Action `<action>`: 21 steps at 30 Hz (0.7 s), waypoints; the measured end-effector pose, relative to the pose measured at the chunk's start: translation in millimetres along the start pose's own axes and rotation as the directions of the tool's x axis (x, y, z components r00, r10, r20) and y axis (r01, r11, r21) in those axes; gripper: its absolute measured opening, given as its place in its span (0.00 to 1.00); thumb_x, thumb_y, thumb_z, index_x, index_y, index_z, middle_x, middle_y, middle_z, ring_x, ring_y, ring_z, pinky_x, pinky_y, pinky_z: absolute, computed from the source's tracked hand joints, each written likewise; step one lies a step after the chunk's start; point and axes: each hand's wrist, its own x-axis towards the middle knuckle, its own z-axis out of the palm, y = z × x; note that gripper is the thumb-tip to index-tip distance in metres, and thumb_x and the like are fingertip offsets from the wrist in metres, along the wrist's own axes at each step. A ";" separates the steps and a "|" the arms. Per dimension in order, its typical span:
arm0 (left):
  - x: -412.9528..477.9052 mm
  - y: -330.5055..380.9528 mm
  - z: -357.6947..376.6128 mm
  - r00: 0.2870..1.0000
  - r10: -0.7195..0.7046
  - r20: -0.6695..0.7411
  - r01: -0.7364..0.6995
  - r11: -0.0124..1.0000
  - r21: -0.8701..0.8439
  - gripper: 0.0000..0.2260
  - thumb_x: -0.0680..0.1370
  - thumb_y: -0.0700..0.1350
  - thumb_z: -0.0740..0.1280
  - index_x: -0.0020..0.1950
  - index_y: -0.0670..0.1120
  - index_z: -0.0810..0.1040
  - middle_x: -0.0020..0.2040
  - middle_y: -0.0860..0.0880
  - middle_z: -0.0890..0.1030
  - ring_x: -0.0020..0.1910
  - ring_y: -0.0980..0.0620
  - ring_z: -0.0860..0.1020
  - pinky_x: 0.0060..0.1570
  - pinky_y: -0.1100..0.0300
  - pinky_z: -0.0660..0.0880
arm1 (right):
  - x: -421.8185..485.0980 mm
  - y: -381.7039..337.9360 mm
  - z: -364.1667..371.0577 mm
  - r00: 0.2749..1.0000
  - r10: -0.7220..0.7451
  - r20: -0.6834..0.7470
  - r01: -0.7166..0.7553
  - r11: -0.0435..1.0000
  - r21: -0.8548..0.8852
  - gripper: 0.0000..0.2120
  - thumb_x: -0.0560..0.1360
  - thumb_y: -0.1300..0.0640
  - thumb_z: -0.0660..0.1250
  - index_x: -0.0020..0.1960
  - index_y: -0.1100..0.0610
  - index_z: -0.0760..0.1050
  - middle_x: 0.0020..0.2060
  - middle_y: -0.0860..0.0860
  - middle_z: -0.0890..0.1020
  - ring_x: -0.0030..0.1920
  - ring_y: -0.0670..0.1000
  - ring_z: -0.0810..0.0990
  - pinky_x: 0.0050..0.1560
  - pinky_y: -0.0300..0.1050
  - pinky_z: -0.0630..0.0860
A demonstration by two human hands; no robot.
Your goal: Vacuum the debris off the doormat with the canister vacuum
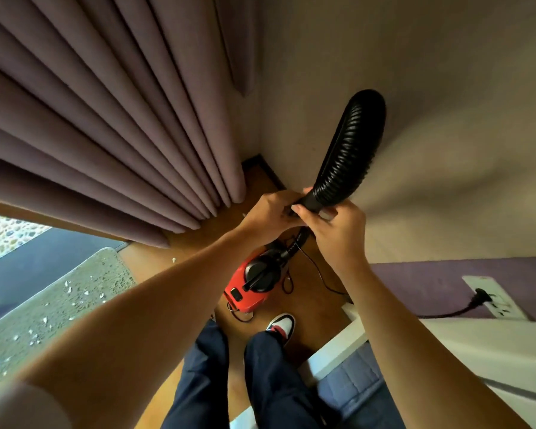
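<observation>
left hand (270, 212): arm stretched forward, fingers curled round the hose end
right hand (334, 224): raised, gripping the same ribbed black hose (350, 150), which loops upward
canister vacuum (254, 280): red, on floor below the hands
doormat (59, 305): far left, strewn with white debris (67, 284)

red canister vacuum (250, 286) beside littered doormat (53, 308)

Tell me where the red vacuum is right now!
In the head view, the red canister vacuum sits on the wooden floor near the middle, just ahead of the person's shoe and right of the doormat.
</observation>
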 end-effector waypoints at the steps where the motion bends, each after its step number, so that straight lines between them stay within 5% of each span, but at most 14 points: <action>1: -2.9 -4.3 -6.6 1.000 -0.003 -0.014 0.003 1.000 0.000 0.14 0.74 0.42 0.76 0.59 0.42 0.81 0.50 0.54 0.79 0.50 0.55 0.78 0.46 0.73 0.70 | 1.9 -4.2 6.9 1.000 -0.001 0.011 0.001 1.000 -0.002 0.21 0.70 0.48 0.76 0.57 0.61 0.84 0.50 0.53 0.87 0.51 0.45 0.85 0.52 0.46 0.84; 5: -11.2 -21.1 -27.1 0.996 -0.027 -0.084 0.020 0.996 -0.082 0.15 0.75 0.43 0.75 0.61 0.43 0.81 0.54 0.51 0.81 0.53 0.52 0.80 0.50 0.67 0.72 | 11.4 -17.2 31.7 0.998 -0.003 0.060 0.004 1.000 -0.025 0.19 0.71 0.53 0.79 0.57 0.62 0.84 0.50 0.53 0.87 0.49 0.35 0.82 0.49 0.29 0.79; 10: -13.7 -33.7 -45.0 0.985 -0.065 -0.163 0.037 0.985 -0.169 0.16 0.75 0.42 0.75 0.63 0.43 0.80 0.54 0.55 0.78 0.54 0.57 0.77 0.51 0.71 0.71 | 23.8 -34.3 53.6 0.997 0.007 0.073 -0.009 1.000 0.020 0.16 0.71 0.59 0.78 0.57 0.63 0.83 0.50 0.50 0.86 0.47 0.28 0.81 0.49 0.26 0.77; 13: -15.1 -41.1 -56.8 0.980 -0.066 -0.187 0.029 0.981 -0.192 0.16 0.76 0.42 0.74 0.63 0.43 0.79 0.55 0.56 0.77 0.55 0.59 0.76 0.52 0.74 0.70 | 27.9 -43.8 64.1 0.997 -0.005 0.071 0.003 1.000 0.030 0.16 0.72 0.61 0.77 0.58 0.64 0.82 0.52 0.51 0.85 0.50 0.32 0.82 0.51 0.29 0.79; 17: -13.7 -49.3 -70.7 0.978 -0.088 -0.189 0.046 0.975 -0.217 0.17 0.77 0.44 0.72 0.65 0.44 0.78 0.57 0.54 0.78 0.58 0.55 0.77 0.58 0.63 0.74 | 34.2 -55.2 76.7 0.998 -0.023 0.050 0.021 0.999 0.049 0.15 0.73 0.60 0.77 0.58 0.62 0.82 0.52 0.53 0.86 0.54 0.47 0.86 0.55 0.44 0.83; 21: -15.0 -60.7 -86.4 0.978 -0.115 -0.174 0.076 0.973 -0.217 0.17 0.78 0.45 0.72 0.66 0.45 0.78 0.59 0.53 0.78 0.58 0.54 0.77 0.60 0.60 0.75 | 38.6 -60.3 92.1 0.998 -0.038 0.054 0.034 0.998 0.059 0.15 0.73 0.58 0.77 0.57 0.62 0.82 0.52 0.54 0.87 0.54 0.48 0.86 0.55 0.52 0.84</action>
